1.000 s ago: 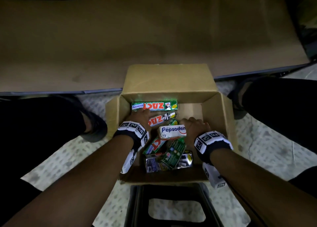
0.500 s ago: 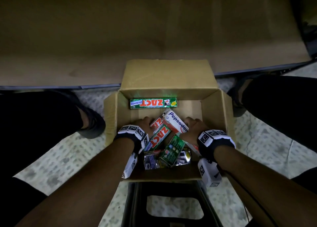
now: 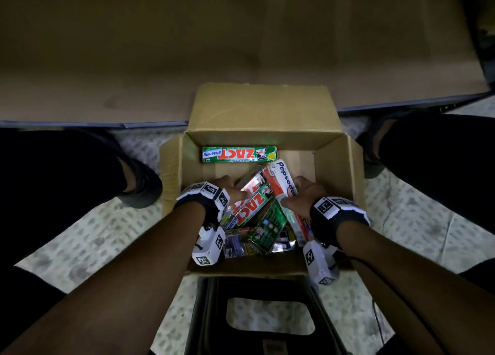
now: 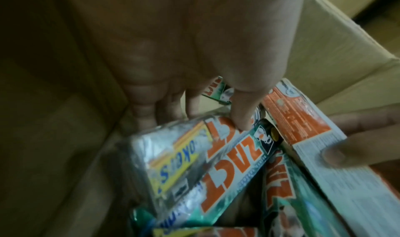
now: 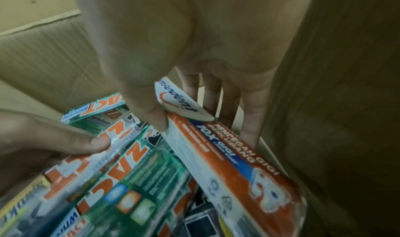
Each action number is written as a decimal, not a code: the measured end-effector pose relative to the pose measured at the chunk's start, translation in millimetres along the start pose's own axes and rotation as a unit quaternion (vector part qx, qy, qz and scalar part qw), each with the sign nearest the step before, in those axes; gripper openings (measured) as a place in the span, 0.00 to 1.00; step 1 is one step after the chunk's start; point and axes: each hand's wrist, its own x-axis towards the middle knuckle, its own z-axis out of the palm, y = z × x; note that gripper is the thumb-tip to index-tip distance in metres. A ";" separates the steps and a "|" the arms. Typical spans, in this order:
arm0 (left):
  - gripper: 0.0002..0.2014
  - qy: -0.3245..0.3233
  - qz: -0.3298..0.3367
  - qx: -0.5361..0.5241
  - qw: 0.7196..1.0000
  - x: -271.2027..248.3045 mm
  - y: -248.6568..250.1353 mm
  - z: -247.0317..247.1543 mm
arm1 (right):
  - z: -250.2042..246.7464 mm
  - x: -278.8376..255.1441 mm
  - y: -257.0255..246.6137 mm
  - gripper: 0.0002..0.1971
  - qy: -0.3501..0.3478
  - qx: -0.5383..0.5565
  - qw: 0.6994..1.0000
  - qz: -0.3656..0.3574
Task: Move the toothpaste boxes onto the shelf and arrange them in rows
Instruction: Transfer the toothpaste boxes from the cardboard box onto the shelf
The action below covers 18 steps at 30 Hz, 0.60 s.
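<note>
A: Start at the left. What is the left hand [image 3: 227,187] doing?

B: It's down inside the cardboard carton [image 3: 334,151]. Thumb on top and fingers curled under, it clamps a bundle of Zact boxes [image 3: 249,207] near their far ends. The wrist view shows a clear wrap around some of them, so I'd judge it grips them as one pack to lift several at once.

A: And in the middle?

B: A loose heap of toothpaste boxes lying crosswise over each other, with one green Zact box [image 3: 239,154] lying flat and apart along the far wall, untouched.

A: The right side?

B: The right hand [image 3: 302,194] pinches the orange-and-white Pepsodent box [image 3: 280,186], thumb on its upper face, fingers down the side next to the carton wall. The box tilts, far end raised, leaning on the Zact pile. That suits pulling it up and clear.

A: Where must they go?

B: Onto the brown shelf [image 3: 134,60] beyond the carton. It holds none yet, so no row is begun.
</note>
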 end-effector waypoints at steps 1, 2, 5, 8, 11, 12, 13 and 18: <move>0.32 0.010 0.003 -0.024 1.000 0.5 -1.5 0.0 | -0.9 -0.6 -0.7 0.29 0.001 0.001 1.000 0.000; 0.30 0.014 0.010 -0.043 0.999 -2.6 -1.7 -1.2 | -1.4 0.0 -1.1 0.28 0.000 0.000 1.000 0.002; 0.25 0.019 0.060 -0.078 0.995 -11.5 0.0 -2.0 | -3.2 -0.5 -2.6 0.22 0.000 -0.001 1.000 0.004; 0.24 0.032 0.050 -0.092 0.994 -15.4 1.5 0.9 | -2.0 -2.6 -3.0 0.23 0.005 0.007 1.000 0.009; 0.24 0.041 0.014 -0.120 0.992 -15.1 -0.6 1.2 | -1.2 -7.8 -4.8 0.22 0.009 0.037 0.999 0.014; 0.27 0.039 0.011 -0.119 0.992 -15.5 -1.5 0.4 | -0.8 -8.3 -5.5 0.22 0.009 0.045 0.999 0.019; 0.30 0.040 0.009 -0.115 0.993 -12.8 -3.1 0.8 | -2.0 -10.9 -7.1 0.23 0.007 0.054 0.998 0.020; 0.35 0.046 0.002 -0.123 0.991 -28.4 -3.3 -5.3 | -1.3 -19.1 -13.9 0.17 0.023 0.123 0.992 0.020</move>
